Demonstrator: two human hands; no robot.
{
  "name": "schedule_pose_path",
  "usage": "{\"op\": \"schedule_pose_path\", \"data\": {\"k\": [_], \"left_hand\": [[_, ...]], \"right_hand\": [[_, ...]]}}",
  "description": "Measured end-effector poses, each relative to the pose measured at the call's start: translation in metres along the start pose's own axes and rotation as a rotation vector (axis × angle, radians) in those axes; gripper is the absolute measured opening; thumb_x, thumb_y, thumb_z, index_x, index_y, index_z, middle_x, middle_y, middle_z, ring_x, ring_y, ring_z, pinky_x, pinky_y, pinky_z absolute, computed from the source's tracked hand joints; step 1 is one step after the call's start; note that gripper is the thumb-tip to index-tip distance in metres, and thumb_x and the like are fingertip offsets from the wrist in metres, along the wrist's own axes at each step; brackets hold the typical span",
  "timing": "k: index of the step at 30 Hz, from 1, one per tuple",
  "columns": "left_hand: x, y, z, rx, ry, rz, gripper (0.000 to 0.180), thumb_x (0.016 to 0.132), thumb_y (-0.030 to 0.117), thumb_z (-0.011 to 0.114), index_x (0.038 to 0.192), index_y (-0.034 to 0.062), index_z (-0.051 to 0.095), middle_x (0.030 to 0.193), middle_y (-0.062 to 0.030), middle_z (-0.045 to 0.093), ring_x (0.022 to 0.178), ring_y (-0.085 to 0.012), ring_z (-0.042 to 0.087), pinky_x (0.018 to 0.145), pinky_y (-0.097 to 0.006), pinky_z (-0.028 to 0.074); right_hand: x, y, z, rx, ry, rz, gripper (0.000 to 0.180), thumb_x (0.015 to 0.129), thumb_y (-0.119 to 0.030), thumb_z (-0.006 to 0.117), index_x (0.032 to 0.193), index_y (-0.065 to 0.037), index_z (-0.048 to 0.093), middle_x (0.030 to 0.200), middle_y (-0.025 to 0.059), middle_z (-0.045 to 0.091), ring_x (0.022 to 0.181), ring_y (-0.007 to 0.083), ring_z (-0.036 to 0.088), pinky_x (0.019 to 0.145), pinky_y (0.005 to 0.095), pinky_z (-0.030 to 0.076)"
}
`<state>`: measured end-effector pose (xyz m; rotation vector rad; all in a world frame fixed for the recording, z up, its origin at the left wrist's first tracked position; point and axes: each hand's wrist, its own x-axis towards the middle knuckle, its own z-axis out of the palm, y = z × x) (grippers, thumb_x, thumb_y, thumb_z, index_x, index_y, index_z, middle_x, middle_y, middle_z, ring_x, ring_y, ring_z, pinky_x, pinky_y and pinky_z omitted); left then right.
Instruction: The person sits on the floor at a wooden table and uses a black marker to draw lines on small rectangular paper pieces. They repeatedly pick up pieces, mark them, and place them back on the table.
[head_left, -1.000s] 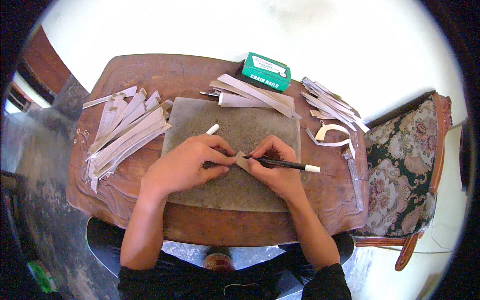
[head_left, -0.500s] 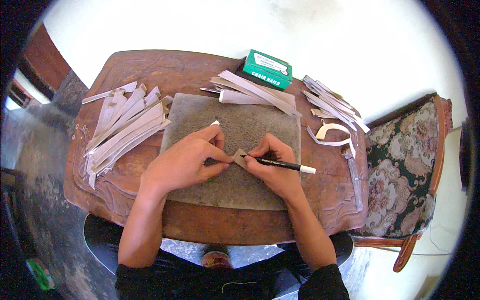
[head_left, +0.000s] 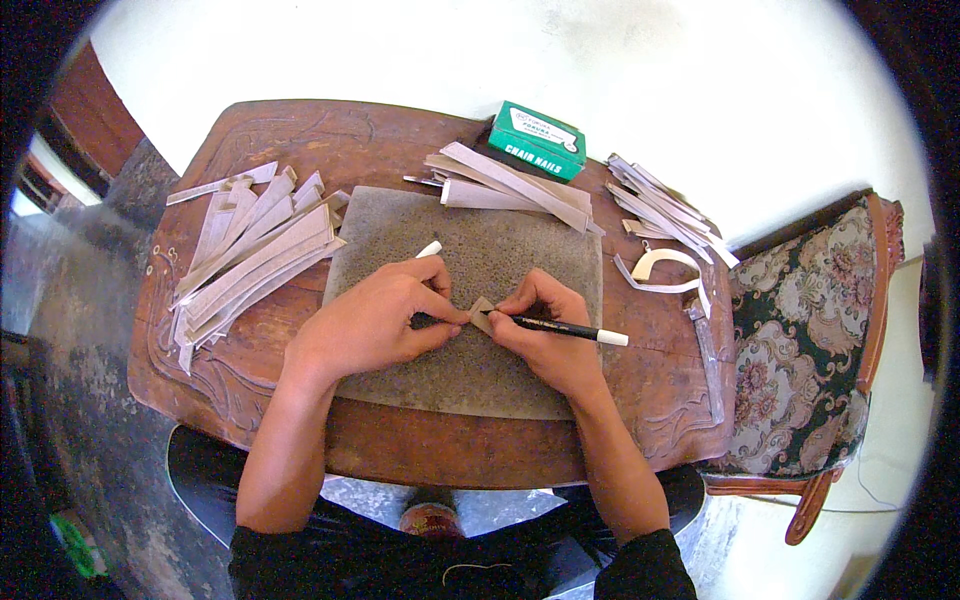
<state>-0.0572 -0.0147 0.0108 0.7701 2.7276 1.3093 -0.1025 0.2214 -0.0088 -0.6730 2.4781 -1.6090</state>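
My left hand (head_left: 375, 325) presses down on a small tan piece (head_left: 482, 314) lying on a grey-brown mat (head_left: 480, 240) in the middle of a wooden table (head_left: 300, 140). A white-tipped stick (head_left: 429, 249) pokes out from under that hand. My right hand (head_left: 543, 325) grips a black pen with a white end (head_left: 570, 329), its tip at the tan piece. Both hands touch at the piece.
Several long pale strips (head_left: 250, 245) are piled on the table's left. More strips (head_left: 510, 185) lie at the back, beside a green box (head_left: 537, 140). Further strips and a curved offcut (head_left: 662, 262) lie at the right. A patterned upholstered chair (head_left: 810, 330) stands to the right.
Both hands have stayed over the tan piece, shifting slightly together toward the middle of the mat. The pen's tip has remained at the piece.
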Motion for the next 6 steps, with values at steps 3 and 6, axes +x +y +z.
{"op": "schedule_pose_path", "data": {"k": [3, 6], "left_hand": [[0.0, 0.0001, 0.0003, -0.008, -0.003, -0.015, 0.02, 0.082, 0.013, 0.079, 0.1, 0.006, 0.08, 0.092, -0.0131, 0.065, 0.09, -0.0301, 0.066, 0.078, -0.042, 0.053], [-0.0001, -0.0014, 0.0009, -0.002, -0.002, -0.012, 0.02, 0.082, 0.013, 0.079, 0.101, 0.0061, 0.08, 0.093, -0.0132, 0.065, 0.09, -0.0302, 0.066, 0.079, -0.041, 0.053]], "right_hand": [[-0.0001, -0.0019, 0.0001, 0.005, -0.002, 0.004, 0.024, 0.074, -0.012, 0.079, 0.075, -0.001, 0.057, 0.071, 0.0077, 0.059, 0.064, 0.0157, 0.057, 0.059, 0.0318, 0.046], [0.0004, -0.0024, -0.0003, 0.01, -0.005, -0.002, 0.024, 0.075, -0.012, 0.079, 0.075, -0.001, 0.057, 0.071, 0.0077, 0.059, 0.065, 0.0155, 0.057, 0.06, 0.0316, 0.046]]}}
